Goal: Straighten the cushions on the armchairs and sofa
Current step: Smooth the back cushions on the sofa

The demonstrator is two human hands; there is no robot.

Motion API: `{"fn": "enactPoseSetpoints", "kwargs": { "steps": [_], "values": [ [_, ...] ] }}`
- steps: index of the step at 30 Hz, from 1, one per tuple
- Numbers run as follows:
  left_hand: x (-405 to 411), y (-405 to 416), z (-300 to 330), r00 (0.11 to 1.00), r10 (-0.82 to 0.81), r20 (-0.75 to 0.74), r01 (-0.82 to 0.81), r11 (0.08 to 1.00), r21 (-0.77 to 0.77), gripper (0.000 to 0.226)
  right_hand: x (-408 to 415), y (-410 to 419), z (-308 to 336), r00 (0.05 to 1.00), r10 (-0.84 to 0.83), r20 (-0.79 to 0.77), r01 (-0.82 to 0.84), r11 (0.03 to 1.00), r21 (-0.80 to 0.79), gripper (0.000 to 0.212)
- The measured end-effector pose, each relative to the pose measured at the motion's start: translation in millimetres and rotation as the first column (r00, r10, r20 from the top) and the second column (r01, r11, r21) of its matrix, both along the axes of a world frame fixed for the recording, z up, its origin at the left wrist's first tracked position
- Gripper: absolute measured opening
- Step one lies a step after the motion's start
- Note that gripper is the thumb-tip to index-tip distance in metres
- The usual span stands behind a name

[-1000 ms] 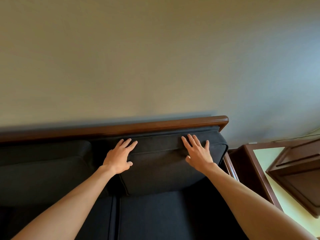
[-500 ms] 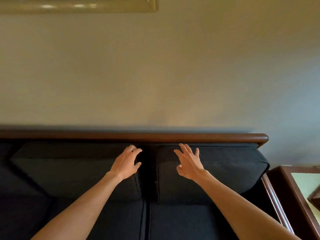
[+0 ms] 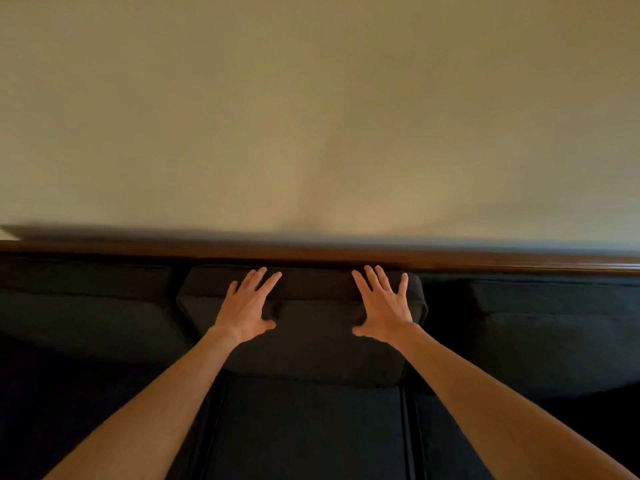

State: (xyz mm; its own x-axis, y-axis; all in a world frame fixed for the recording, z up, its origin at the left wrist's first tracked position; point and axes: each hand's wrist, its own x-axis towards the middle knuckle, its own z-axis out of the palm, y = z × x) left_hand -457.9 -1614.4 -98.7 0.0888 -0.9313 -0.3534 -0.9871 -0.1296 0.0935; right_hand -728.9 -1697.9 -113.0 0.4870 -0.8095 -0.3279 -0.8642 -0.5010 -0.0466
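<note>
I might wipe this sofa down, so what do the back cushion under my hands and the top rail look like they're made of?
Back cushion: dark woven fabric, matte, seemingly soft under both flat hands. Top rail: apparently wood, reddish brown, with a glossy streak suggesting varnish.

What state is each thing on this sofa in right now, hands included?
Left hand: open, flat on the middle cushion.
Right hand: open, fingers spread, flat on the same cushion.
Middle back cushion: upright against the wooden rail.
Left back cushion: leaning back.
Right back cushion: leaning back.
</note>
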Motion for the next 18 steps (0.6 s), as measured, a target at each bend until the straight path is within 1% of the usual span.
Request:
{"fn": "enactPoseSetpoints", "kwargs": {
  "steps": [3,6,9,14,18],
  "values": [
    [23,-3,-3,0.998,0.011,0.057,-0.012,1.000,0.018,0.112,6,-6,2,0.999,-0.013,-0.053,0.015,0.999,0.028,0.125],
    [34,-9,-6,0.990,0.006,0.142,-0.009,1.000,0.018,0.121,5,-12,-1,0.995,-0.003,-0.095,0.005,1.000,0.022,0.130],
    [30,-13,-9,0.981,0.012,0.191,-0.010,1.000,-0.009,0.123,4,-19,0,0.991,0.040,-0.129,-0.044,0.999,-0.026,0.130],
    [20,-19,-8,0.978,-0.015,0.206,0.022,0.999,-0.030,0.121,-13,-24,1,0.987,0.042,-0.158,-0.054,0.996,-0.070,0.123],
    [2,-23,-9,0.981,-0.023,0.192,0.030,0.999,-0.038,0.120,-31,-31,2,0.983,0.041,-0.177,-0.058,0.994,-0.091,0.123]
  ]
}}
